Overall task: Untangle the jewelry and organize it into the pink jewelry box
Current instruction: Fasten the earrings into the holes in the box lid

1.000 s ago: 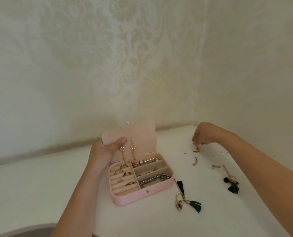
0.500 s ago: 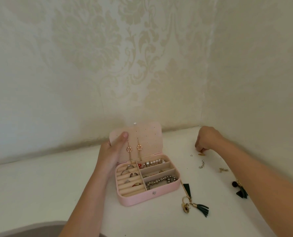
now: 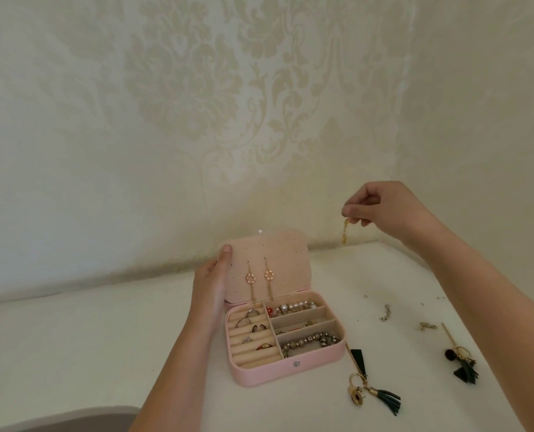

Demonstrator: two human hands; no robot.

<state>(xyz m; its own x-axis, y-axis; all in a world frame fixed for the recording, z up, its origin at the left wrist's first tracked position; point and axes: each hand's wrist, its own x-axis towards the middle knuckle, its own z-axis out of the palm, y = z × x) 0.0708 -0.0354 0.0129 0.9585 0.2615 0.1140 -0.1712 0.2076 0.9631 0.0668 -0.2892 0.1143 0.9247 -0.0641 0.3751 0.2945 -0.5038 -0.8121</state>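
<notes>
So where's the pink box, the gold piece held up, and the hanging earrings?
pink box (image 3: 268, 374): head view, front wall.
gold piece (image 3: 344, 233): head view, its dangling middle.
hanging earrings (image 3: 251, 278): head view, left earring's ring.

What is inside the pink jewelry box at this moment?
The pink jewelry box holds rings in its left rolls, pearl beads in the back slot, a beaded bracelet in the front slot; two drop earrings hang inside the lid. Whatever lies beneath the beads is covered.
</notes>
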